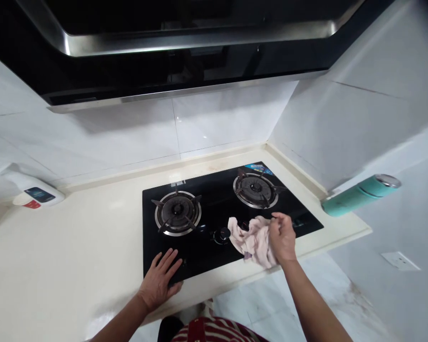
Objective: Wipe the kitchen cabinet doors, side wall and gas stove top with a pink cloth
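Note:
A black glass gas stove (210,199) with two round burners is set into the pale countertop. My left hand (161,278) lies flat at the stove's front left corner, fingers spread, holding nothing. Closed on the right end of a crumpled pale pink cloth (255,240), my right hand (282,237) is over the stove's front edge. The cloth hangs over that edge and partly covers the area by the right control knob (245,225). Just left of the cloth shows the other control knob (224,233). Behind my hands are the left burner (177,209) and the right burner (256,188).
A black range hood (185,66) overhangs the stove. On the counter's right end stands a teal thermos flask (360,194) near the wall. At the far left is a white bottle (39,190) with a dark label. The countertop (78,247) extends left of the stove.

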The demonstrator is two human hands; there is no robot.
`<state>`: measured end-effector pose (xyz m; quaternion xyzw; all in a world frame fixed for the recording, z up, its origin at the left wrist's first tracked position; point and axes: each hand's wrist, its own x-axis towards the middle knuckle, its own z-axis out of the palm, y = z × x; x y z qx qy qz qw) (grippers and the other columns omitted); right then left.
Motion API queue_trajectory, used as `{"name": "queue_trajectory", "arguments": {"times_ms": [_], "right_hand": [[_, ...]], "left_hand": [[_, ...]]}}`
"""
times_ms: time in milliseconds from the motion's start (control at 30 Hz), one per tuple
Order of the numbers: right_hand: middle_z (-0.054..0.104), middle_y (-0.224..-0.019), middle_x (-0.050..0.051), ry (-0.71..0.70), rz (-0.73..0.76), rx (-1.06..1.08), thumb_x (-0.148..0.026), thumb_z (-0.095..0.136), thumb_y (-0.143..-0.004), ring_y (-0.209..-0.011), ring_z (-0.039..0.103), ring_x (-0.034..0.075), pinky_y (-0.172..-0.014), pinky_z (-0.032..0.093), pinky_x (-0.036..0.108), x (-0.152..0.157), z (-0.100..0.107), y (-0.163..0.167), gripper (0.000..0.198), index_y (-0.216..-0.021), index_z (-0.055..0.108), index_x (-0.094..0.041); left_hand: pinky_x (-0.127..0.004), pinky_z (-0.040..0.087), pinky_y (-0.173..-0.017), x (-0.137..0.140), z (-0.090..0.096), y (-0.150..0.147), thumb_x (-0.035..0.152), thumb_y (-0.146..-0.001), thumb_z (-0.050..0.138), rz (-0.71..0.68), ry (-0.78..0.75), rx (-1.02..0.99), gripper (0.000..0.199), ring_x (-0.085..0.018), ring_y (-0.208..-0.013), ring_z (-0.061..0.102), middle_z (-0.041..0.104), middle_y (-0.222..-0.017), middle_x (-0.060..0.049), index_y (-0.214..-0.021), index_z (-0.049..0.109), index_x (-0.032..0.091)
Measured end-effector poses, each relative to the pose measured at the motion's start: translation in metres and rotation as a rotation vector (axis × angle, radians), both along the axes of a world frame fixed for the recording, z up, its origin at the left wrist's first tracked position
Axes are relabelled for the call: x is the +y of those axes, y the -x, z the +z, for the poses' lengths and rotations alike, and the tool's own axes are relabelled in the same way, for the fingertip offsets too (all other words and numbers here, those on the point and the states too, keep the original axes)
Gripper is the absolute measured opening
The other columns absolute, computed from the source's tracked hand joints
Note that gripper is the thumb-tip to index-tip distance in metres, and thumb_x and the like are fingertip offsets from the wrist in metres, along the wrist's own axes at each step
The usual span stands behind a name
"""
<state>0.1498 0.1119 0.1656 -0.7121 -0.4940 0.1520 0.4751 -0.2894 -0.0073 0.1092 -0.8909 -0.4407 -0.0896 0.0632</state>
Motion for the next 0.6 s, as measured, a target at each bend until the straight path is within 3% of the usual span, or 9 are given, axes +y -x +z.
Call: {"name": "queue_trajectory", "arguments": {"times_ms": [100,200,300,433,600], "right_hand": [[0.062,-0.117,0.017,-0.009,0.033,-0.077,-0.052,0.041,-0.093,-0.107,0.059,0.03,-0.096,0.048,0.049,0.017,0.001,0.015,0.046,-0.122,0.055,-0.019],[0.052,-0.133,0.024,0.162,0.139,-0.253,-0.06,0.048,-0.086,-0.131,0.046,0.04,-0.109,0.038,0.059,0.018,-0.016,0.034,0.059,-0.123,0.058,-0.016],[0.046,-0.14,0.028,0.297,0.117,-0.313,-0.063,0.045,-0.083,-0.136,0.037,0.051,-0.107,0.03,0.075,0.011,-0.038,0.04,0.061,-0.118,0.062,-0.016],[0.056,-0.127,0.024,0.405,0.105,-0.451,-0.063,0.036,-0.086,-0.129,0.045,0.051,-0.095,0.038,0.076,0.007,-0.064,0.02,0.051,-0.104,0.066,-0.025],[0.061,-0.094,0.02,0.239,0.187,-0.47,-0.062,0.028,-0.085,-0.115,0.058,0.047,-0.095,0.044,0.07,-0.005,-0.076,-0.009,0.046,-0.091,0.061,-0.031]], "left_hand": [[-0.05,0.03,-0.121,-0.001,0.001,-0.001,0.05,-0.093,0.058,0.014,0.022,0.02,0.062,-0.031,-0.148,0.041,0.044,-0.161,-0.01,-0.149,0.049,0.027],[-0.053,0.032,-0.12,-0.005,0.003,-0.005,0.052,-0.092,0.06,0.033,0.096,0.025,0.065,-0.032,-0.149,0.04,0.041,-0.162,-0.011,-0.15,0.048,0.026],[-0.056,0.03,-0.121,-0.009,0.006,-0.009,0.054,-0.091,0.061,0.048,0.178,-0.001,0.069,-0.032,-0.151,0.036,0.041,-0.163,-0.011,-0.151,0.047,0.025],[-0.057,0.028,-0.122,-0.014,0.009,-0.012,0.058,-0.093,0.057,0.079,0.239,-0.032,0.068,-0.033,-0.153,0.033,0.04,-0.163,-0.011,-0.152,0.045,0.025],[-0.055,0.03,-0.122,-0.018,0.014,-0.015,0.059,-0.094,0.055,0.085,0.25,-0.053,0.068,-0.031,-0.153,0.034,0.039,-0.163,-0.011,-0.152,0.046,0.025]]}}
